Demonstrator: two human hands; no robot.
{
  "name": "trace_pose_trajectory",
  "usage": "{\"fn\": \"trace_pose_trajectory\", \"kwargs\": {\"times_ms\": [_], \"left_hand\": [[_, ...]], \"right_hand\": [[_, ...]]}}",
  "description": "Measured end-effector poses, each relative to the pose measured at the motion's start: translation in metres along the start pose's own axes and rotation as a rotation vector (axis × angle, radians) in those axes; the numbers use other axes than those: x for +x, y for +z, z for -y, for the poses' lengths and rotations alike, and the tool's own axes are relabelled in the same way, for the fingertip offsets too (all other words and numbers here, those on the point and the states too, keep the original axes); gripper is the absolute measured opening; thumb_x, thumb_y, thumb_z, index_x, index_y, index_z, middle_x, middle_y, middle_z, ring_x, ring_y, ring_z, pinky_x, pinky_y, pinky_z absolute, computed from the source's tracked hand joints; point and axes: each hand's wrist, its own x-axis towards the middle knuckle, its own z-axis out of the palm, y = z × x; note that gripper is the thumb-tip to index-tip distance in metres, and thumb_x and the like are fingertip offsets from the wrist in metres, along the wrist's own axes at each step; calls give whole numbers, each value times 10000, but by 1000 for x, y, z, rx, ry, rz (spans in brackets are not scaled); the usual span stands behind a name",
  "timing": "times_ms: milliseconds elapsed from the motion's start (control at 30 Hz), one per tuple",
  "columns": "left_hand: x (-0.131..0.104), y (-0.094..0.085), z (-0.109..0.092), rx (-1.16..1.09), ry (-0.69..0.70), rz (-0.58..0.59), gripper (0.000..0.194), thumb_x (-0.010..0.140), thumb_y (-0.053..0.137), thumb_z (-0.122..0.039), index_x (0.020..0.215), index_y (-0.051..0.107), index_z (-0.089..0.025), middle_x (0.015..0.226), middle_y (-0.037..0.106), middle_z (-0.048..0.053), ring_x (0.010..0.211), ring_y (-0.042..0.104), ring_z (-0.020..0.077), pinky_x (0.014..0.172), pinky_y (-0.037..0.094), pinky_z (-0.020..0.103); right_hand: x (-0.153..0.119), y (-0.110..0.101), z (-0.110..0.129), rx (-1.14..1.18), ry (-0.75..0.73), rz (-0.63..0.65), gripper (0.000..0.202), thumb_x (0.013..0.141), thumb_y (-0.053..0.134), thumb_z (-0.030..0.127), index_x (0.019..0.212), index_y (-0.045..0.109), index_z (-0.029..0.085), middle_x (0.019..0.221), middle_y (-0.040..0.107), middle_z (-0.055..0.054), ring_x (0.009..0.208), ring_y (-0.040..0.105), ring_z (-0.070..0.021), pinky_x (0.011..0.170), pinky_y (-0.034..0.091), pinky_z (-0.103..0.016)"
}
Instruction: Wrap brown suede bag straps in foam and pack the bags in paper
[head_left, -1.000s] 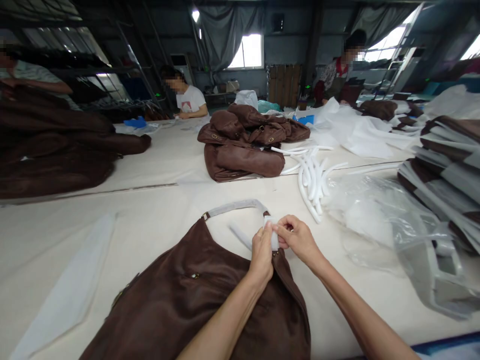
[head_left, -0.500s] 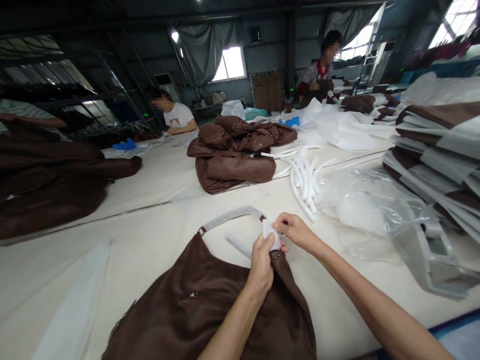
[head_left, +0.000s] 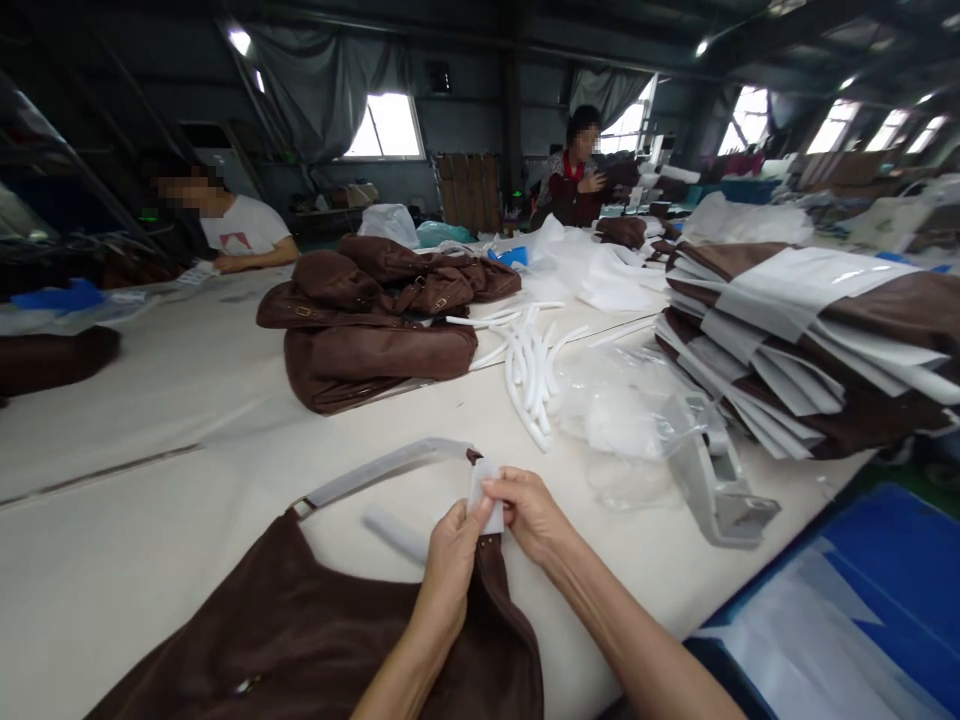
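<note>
A dark brown bag (head_left: 360,610) lies on the pale table, and its strap (head_left: 390,465) is covered in thin white wrapping. Around the strap's right end, just above two small studs, sits a white foam piece (head_left: 487,490). My left hand (head_left: 454,550) pinches the lower left of this piece between thumb and fingers. From the right, my right hand (head_left: 529,510) presses the same piece with thumb and forefinger. The metal ring under the foam is hidden. Beside my left hand a loose whitish strip (head_left: 394,532) lies inside the strap's loop.
Brown bags (head_left: 382,350) are heaped behind the strap, beside white foam tubes (head_left: 529,375). Clear plastic (head_left: 615,400) and a grey tape dispenser (head_left: 720,485) lie to the right, before stacked wrapped brown pieces (head_left: 810,330). Two people stand across the table.
The view has swung right, showing more of the stack and a blue container. My right thumb and fingers now press flat against the foam piece, closer to my left hand.
</note>
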Motion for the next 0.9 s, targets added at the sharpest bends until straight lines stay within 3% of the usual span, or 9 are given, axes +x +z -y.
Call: {"fn": "trace_pose_trajectory", "kwargs": {"times_ms": [133, 267, 367, 500, 600, 700, 800, 900], "left_hand": [[-10, 20, 0, 168, -25, 110, 475, 763, 643, -646, 746, 617, -172, 708, 612, 8, 712, 546, 186, 693, 427, 263], [-12, 35, 0, 247, 60, 167, 459, 805, 583, -636, 855, 628, -183, 795, 648, 36, 804, 571, 229, 756, 446, 295], [-12, 33, 1, 276, 83, 183, 448, 834, 547, -621, 879, 629, -182, 806, 658, 48, 810, 584, 239, 775, 459, 318], [-11, 21, 7, 229, -6, 87, 477, 814, 537, -655, 832, 618, -186, 658, 616, 18, 665, 571, 211, 666, 462, 306], [-7, 16, 13, 134, -89, 25, 528, 732, 589, -708, 817, 610, -188, 607, 593, 2, 572, 545, 188, 573, 447, 286], [-2, 14, 14, 94, -129, 4, 583, 664, 624, -753, 810, 604, -188, 592, 588, -5, 552, 549, 182, 535, 437, 269], [-1, 13, 12, 102, -155, 2, 596, 669, 634, -754, 833, 606, -182, 607, 611, 2, 597, 582, 192, 551, 443, 259], [1, 10, 10, 117, -181, 3, 614, 657, 660, -750, 868, 620, -174, 643, 646, 18, 637, 606, 207, 562, 446, 258]], "right_hand": [[-28, -20, 3, 109, -96, -60, 360, 616, 832, 426, 750, 662, 138, 616, 603, 0, 513, 456, -85, 468, 283, -208], [-45, -28, 1, 153, -197, -82, 324, 694, 804, 434, 759, 671, 145, 603, 585, 8, 518, 418, -85, 495, 301, -215], [-47, -32, 1, 36, -203, -82, 341, 733, 773, 477, 755, 648, 161, 604, 550, 26, 515, 407, -89, 496, 314, -223], [-41, -46, 14, -280, -205, -30, 352, 807, 683, 527, 787, 654, 177, 712, 594, -1, 668, 527, -146, 629, 425, -265], [-31, -53, 29, -489, -299, -140, 337, 798, 680, 517, 819, 671, 181, 802, 637, -18, 794, 557, -172, 762, 435, -287], [-32, -55, 39, -639, -361, -211, 309, 820, 655, 491, 820, 674, 183, 778, 633, -18, 756, 554, -173, 739, 434, -295], [-51, -65, 43, -755, -424, -268, 269, 871, 611, 440, 774, 672, 196, 751, 616, -18, 747, 573, -179, 726, 444, -295], [-77, -90, 41, -814, -538, -498, 234, 890, 587, 410, 802, 683, 216, 812, 635, -36, 809, 598, -197, 756, 465, -302]]}}
